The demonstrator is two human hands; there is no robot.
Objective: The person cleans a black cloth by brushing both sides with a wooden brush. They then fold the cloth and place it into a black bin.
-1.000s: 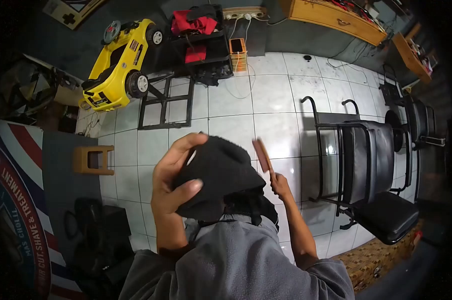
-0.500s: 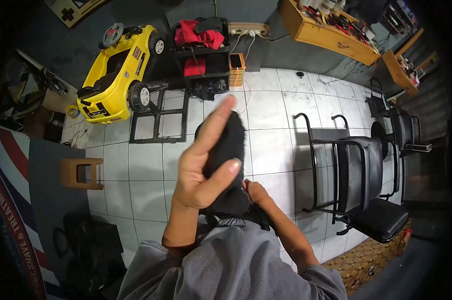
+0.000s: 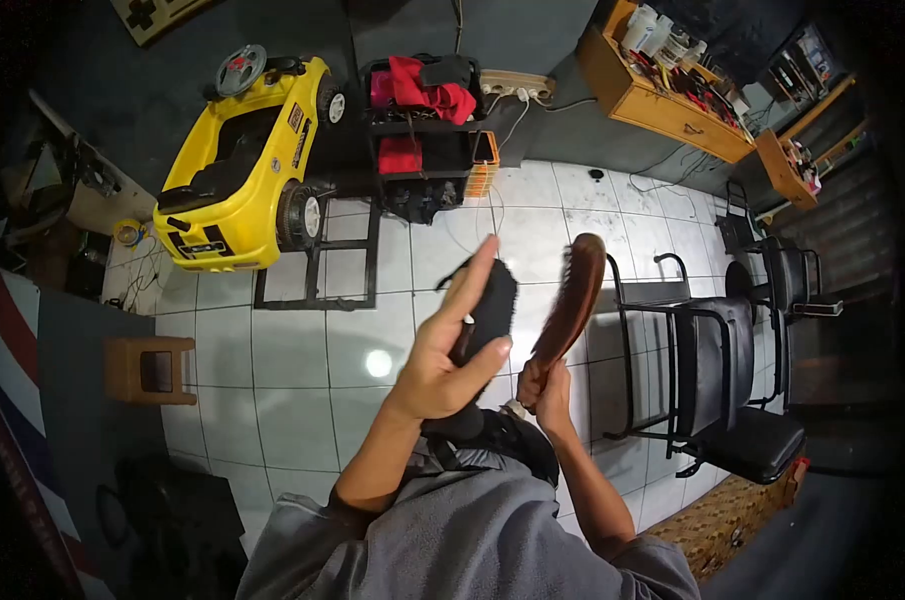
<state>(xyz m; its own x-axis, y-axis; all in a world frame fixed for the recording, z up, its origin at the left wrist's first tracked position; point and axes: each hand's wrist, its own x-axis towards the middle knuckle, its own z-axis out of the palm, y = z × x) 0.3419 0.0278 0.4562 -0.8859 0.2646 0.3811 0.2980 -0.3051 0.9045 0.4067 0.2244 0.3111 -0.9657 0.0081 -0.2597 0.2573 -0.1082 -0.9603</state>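
Note:
My left hand (image 3: 443,365) is raised in front of me, index finger stretched forward and thumb apart. It holds a black, fuzzy-edged item (image 3: 493,310) whose kind I cannot make out; the other fingers are largely hidden around it. To its right, my right hand (image 3: 548,398) grips the handle of a brown, curved brush (image 3: 585,285). The brush points forward, its dark bristles facing the black item with a gap between them.
A yellow toy car (image 3: 243,165) and a black frame (image 3: 318,300) are at the left. Ahead stands a black shelf rack (image 3: 428,125) with cloths. Black chairs (image 3: 713,350) stand at the right, a wooden drawer unit (image 3: 663,95) beyond. A brown stool (image 3: 148,350) is at left.
My right hand has come up and to the right, bringing the brush into view beside the black item. My left hand and the black item have shifted right and slightly down.

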